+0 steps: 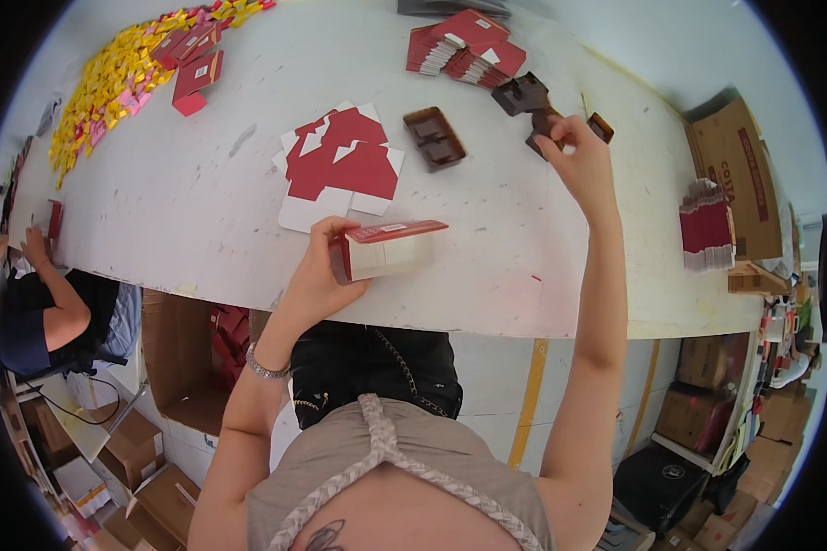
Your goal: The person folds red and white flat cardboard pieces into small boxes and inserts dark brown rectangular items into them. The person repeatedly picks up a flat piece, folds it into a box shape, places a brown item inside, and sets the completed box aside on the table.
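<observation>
My left hand grips a small red and white folding carton by its left end, near the table's front edge. The carton is opened out into a box shape, with a red panel on top. Farther right, my right hand is closed, thumb and fingers pinching a dark brown plastic tray. Another brown tray touches or nearly touches it on the far side, and a piece of one shows beside my fingers. A separate brown tray with compartments lies mid-table.
Flat red and white cartons lie overlapped beyond my left hand. More stacked red cartons lie at the far side. A heap of yellow and pink wrapped pieces covers the far left, near red boxes. Cardboard box stands right; a co-worker's arm shows left.
</observation>
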`<state>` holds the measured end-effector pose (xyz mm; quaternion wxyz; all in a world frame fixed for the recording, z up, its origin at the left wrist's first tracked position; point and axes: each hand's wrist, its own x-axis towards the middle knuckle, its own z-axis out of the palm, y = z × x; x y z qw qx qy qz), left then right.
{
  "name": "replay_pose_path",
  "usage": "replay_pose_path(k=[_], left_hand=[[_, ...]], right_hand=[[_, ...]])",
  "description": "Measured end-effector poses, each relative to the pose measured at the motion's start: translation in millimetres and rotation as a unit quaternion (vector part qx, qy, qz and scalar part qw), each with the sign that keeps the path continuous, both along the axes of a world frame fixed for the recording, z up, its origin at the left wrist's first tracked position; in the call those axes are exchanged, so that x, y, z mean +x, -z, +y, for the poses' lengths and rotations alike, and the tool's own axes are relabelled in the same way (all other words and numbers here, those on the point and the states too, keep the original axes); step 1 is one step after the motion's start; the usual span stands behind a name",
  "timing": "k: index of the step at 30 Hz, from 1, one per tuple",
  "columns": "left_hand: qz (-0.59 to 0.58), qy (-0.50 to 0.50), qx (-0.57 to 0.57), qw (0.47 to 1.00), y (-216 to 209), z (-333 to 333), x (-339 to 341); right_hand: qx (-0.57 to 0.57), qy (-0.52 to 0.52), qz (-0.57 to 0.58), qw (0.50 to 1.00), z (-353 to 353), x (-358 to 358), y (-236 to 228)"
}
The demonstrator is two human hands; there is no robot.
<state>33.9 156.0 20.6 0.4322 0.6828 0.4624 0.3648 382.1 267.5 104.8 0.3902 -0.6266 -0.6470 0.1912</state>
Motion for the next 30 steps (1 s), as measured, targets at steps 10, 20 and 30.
replay_pose_path(k=[10,20,30], left_hand=[[0.129,-0.081,0.125,0.980,-6.7,0.0,13.3],[0.082,-0.107,0.116,0.984,3.6,-2.3,13.1],[0.069,-0.086,0.115,0.987,-2.4,-1.3,8.5]], right_hand=[[-0.004,-0.064,-0.004,0.998,-102.2,-82.2,85.4],[0.103,-0.306,-0.289,0.901,-177.7,-127.1,86.8],[-0.219,-0.176,0.200,0.939,-161.1,-89.9,62.3]])
